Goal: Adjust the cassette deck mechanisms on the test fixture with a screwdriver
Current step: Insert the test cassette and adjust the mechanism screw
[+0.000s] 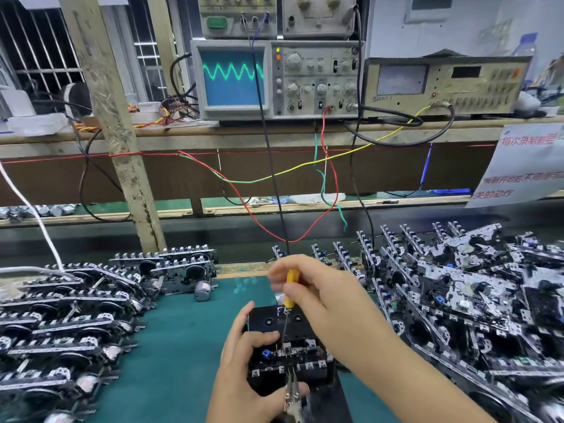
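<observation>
Screwdriver pinched by right hand, tip down on deck mechanism.

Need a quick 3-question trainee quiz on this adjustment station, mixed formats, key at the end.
1. True or false: the right hand grips the yellow-handled screwdriver with its thin shaft pointing down into the black cassette deck mechanism on the fixture.
2. What does the beige oscilloscope show on its blue screen? A) flat line B) green wave C) blank
3. Fill in: the left hand holds the mechanism from its ___ side.

Key: 1 true; 2 B; 3 left. Note: metal alligator clips bite the mechanism's near edge, and piles of loose silver-and-black deck mechanisms lie on both sides of the green mat.
</observation>
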`<action>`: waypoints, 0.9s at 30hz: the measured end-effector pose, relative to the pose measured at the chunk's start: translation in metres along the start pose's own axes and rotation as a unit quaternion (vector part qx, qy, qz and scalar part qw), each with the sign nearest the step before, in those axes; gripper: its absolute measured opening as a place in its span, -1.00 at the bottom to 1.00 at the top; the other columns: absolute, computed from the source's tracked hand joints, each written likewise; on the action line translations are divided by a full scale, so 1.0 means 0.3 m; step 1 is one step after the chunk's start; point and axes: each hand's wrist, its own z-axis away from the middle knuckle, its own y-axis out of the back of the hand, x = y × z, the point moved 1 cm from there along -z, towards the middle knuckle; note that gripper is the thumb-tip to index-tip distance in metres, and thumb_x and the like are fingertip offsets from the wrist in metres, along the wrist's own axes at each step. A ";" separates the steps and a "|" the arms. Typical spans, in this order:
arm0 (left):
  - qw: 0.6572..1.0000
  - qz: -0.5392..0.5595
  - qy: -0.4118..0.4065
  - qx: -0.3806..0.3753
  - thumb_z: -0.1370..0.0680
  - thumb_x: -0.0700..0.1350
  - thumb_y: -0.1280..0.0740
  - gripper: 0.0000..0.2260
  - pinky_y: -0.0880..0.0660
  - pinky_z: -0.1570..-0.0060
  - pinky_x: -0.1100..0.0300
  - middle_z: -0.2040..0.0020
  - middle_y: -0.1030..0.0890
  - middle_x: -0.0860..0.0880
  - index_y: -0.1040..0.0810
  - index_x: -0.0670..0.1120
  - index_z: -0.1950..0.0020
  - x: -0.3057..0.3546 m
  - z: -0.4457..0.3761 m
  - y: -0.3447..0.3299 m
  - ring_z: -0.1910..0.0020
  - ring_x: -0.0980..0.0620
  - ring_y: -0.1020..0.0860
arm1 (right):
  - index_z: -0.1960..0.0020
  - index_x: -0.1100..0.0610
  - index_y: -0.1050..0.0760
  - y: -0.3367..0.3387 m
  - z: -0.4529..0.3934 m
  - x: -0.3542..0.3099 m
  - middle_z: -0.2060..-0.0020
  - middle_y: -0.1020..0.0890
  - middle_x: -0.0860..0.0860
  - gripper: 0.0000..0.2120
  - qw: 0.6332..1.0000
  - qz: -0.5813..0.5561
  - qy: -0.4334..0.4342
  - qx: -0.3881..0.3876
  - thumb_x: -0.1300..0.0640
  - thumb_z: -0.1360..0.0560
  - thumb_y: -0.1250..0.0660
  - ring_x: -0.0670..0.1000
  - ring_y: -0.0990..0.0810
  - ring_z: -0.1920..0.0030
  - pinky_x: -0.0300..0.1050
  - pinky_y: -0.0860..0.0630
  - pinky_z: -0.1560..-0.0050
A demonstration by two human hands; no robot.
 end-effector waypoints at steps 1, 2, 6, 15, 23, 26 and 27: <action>1.000 0.004 0.001 0.000 -0.10 0.31 -0.66 -0.34 -0.56 -0.18 -0.08 -0.57 -0.24 0.23 -0.59 0.19 -0.14 0.000 -0.001 -0.001 -0.39 0.08 -0.48 | -0.11 -0.03 -0.59 0.004 0.001 -0.002 0.09 -0.71 -0.11 -0.78 1.000 -0.014 0.001 0.000 0.26 -0.60 -0.32 -0.12 -0.67 0.00 -0.07 -0.54 -0.15; 1.000 0.009 0.002 -0.001 -0.10 0.31 -0.66 -0.34 -0.56 -0.17 -0.09 -0.57 -0.25 0.22 -0.59 0.19 -0.13 0.000 -0.001 -0.001 -0.39 0.06 -0.49 | -0.05 -0.03 -0.60 0.004 0.002 -0.002 0.16 -0.71 -0.09 -0.80 1.000 -0.019 0.006 0.004 0.26 -0.58 -0.36 -0.08 -0.68 0.05 -0.02 -0.54 -0.13; 1.000 0.008 -0.001 -0.004 -0.10 0.32 -0.65 -0.37 -0.54 -0.21 -0.13 -0.57 -0.25 0.22 -0.58 0.22 -0.11 -0.003 -0.003 0.001 -0.43 0.04 -0.46 | 0.08 -0.02 -0.58 -0.028 -0.001 0.002 0.26 -0.65 -0.05 -0.88 0.999 -0.015 0.028 0.037 0.17 -0.50 -0.46 -0.03 -0.64 0.20 0.03 -0.56 0.03; 1.000 -0.007 0.016 -0.014 -0.09 0.23 -0.67 -0.32 -0.54 -0.21 -0.06 -0.56 -0.22 0.29 -0.56 0.23 -0.16 -0.002 -0.001 0.002 -0.41 0.21 -0.42 | 0.08 -0.01 -0.55 -0.055 0.015 0.042 0.26 -0.65 -0.04 -0.91 0.986 -0.118 0.024 0.116 0.14 -0.58 -0.39 -0.03 -0.64 0.19 -0.13 -0.55 0.07; 0.999 -0.034 -0.005 -0.021 -0.09 0.40 -0.60 -0.30 -0.51 -0.21 -0.10 -0.55 -0.27 0.26 -0.57 0.24 -0.18 -0.012 -0.010 0.007 -0.41 0.10 -0.47 | 0.14 -0.21 -0.20 0.051 0.165 0.131 -0.04 -0.55 -0.25 -0.80 0.985 0.173 -0.024 -0.014 -0.16 -0.57 -0.21 -0.17 -0.42 -0.15 -0.09 -0.25 -0.30; 0.999 -0.046 -0.011 -0.027 -0.06 0.44 -0.56 -0.29 -0.45 -0.24 -0.05 -0.54 -0.28 0.28 -0.56 0.28 -0.15 -0.013 -0.010 0.008 -0.44 0.18 -0.40 | 0.05 -0.26 -0.20 0.025 0.216 0.180 -0.12 -0.41 -0.37 -0.83 0.978 0.200 -0.031 -0.049 -0.06 -0.55 -0.20 -0.17 -0.30 -0.24 -0.07 -0.07 -0.41; 0.998 -0.046 -0.012 -0.028 -0.04 0.40 -0.58 -0.30 -0.44 -0.26 -0.08 -0.53 -0.28 0.29 -0.56 0.29 -0.13 -0.012 -0.011 0.009 -0.45 0.15 -0.40 | -0.02 -0.25 -0.25 0.019 0.226 0.192 -0.07 -0.35 -0.44 -0.87 0.982 0.185 -0.032 -0.036 -0.07 -0.53 -0.18 -0.20 -0.28 -0.22 -0.08 -0.07 -0.39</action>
